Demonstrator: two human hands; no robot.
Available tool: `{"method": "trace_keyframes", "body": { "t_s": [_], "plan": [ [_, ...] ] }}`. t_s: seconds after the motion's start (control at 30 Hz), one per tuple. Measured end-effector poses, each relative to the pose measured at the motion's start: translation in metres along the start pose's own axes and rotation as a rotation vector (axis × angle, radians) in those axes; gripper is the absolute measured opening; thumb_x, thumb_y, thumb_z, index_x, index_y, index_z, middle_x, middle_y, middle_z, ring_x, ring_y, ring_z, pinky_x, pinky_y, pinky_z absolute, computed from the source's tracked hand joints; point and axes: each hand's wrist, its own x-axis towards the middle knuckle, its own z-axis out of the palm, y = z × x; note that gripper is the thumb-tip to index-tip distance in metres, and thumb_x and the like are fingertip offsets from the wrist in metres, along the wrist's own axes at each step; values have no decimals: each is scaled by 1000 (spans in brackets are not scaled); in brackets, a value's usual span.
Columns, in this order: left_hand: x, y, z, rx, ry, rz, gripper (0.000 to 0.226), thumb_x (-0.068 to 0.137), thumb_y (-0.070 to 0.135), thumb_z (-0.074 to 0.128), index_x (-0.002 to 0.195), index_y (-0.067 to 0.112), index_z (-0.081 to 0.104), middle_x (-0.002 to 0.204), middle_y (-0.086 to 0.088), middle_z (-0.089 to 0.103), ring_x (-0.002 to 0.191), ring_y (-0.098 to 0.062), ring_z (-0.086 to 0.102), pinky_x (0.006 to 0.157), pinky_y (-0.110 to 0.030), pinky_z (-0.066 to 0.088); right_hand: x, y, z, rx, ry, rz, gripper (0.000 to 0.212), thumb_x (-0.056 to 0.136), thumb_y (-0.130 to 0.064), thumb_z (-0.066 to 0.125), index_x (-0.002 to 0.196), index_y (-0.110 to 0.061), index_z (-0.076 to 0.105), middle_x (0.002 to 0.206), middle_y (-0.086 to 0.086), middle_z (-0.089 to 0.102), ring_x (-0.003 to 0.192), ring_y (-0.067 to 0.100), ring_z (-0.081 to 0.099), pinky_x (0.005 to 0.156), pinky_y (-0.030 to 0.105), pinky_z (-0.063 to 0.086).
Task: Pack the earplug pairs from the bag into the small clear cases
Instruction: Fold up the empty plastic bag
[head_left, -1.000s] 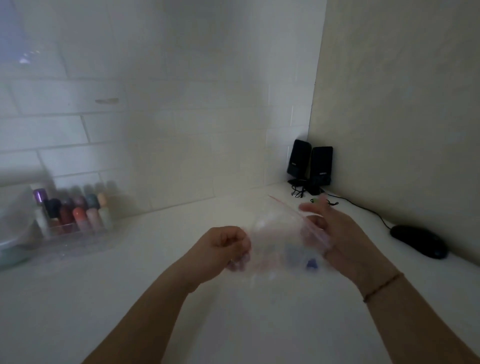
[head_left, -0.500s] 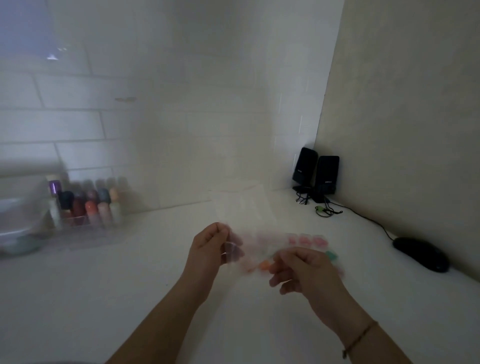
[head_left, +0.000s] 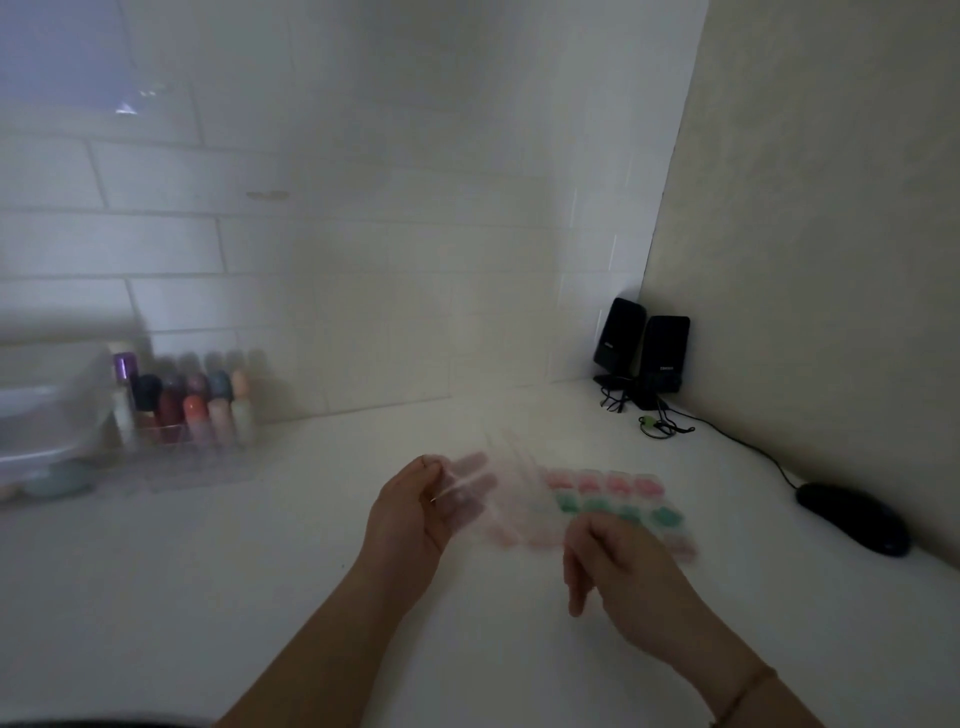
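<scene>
A clear plastic bag (head_left: 519, 493), blurred by motion, hangs just above the white counter. My left hand (head_left: 410, 514) holds its left edge between thumb and fingers. What the bag contains cannot be made out. Right behind it, rows of small clear cases (head_left: 618, 486) lie on the counter, a pink row in back and a green row in front. My right hand (head_left: 623, 571) hovers over the near edge of the cases with its fingers loosely bent and nothing in them; it hides some of the cases.
A clear organiser of nail polish bottles (head_left: 192, 410) and a plastic tub (head_left: 47, 415) stand at the back left. Two black speakers (head_left: 644, 348) sit in the corner, with cables (head_left: 660, 423) trailing. A black mouse (head_left: 852, 517) lies at the right, near the wall.
My right hand let go of the bag and dropped toward me. The bag swung left in my left hand, uncovering the rows of cases. The camera tilted slightly.
</scene>
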Motion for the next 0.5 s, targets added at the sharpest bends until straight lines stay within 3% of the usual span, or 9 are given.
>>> {"method": "trace_keyframes", "body": {
  "t_s": [0.07, 0.13, 0.2, 0.27, 0.33, 0.43, 0.5],
  "plan": [
    [-1, 1, 0, -50, -46, -33, 19, 85, 9, 46, 66, 6, 49, 110, -29, 68, 86, -38, 71, 67, -37, 60, -2, -2, 0, 39, -83, 10, 37, 103, -16, 42, 69, -14, 55, 66, 4, 68, 54, 26, 65, 48, 21, 45],
    [-4, 2, 1, -44, -146, -61, 16, 80, 11, 45, 65, 7, 50, 109, -31, 66, 82, -39, 70, 68, -38, 59, 3, -6, -3, 315, 28, 171, 46, 101, -42, 36, 77, -12, 60, 69, 9, 71, 56, 28, 66, 38, 21, 42],
    [-6, 0, 4, 34, -235, -90, 18, 79, 11, 42, 64, 8, 51, 106, -31, 67, 79, -38, 69, 67, -40, 58, 10, -9, -4, 530, 92, 326, 51, 97, -55, 32, 99, -14, 61, 75, 14, 74, 60, 29, 69, 40, 26, 45],
    [-8, -4, 7, 164, -245, -84, 14, 78, 8, 43, 67, 6, 51, 102, -32, 67, 75, -36, 69, 64, -41, 57, 13, -12, -3, 576, 109, 284, 31, 95, -43, 49, 117, -22, 55, 81, 14, 75, 67, 30, 70, 44, 30, 48],
    [-9, -10, 9, 345, -170, 6, 19, 84, -2, 41, 71, 3, 53, 97, -31, 68, 71, -33, 68, 69, -41, 56, 9, -15, -3, 565, 208, 168, 41, 85, -19, 67, 121, -29, 50, 80, 13, 75, 64, 25, 70, 45, 30, 48],
    [-9, -16, 7, 500, -17, 151, 28, 93, -3, 43, 73, 1, 61, 88, -23, 71, 66, -28, 64, 65, -34, 55, 7, -18, -8, 492, 345, 85, 46, 86, -2, 66, 118, -29, 52, 77, 13, 74, 60, 20, 67, 53, 33, 51],
    [-9, -18, 5, 566, 25, 179, 28, 95, 2, 48, 73, 4, 66, 82, -15, 71, 65, -22, 64, 62, -29, 52, 6, -21, -9, 473, 278, 52, 40, 85, -1, 67, 115, -25, 58, 76, 12, 75, 62, 18, 67, 56, 28, 52]
  ]
}}
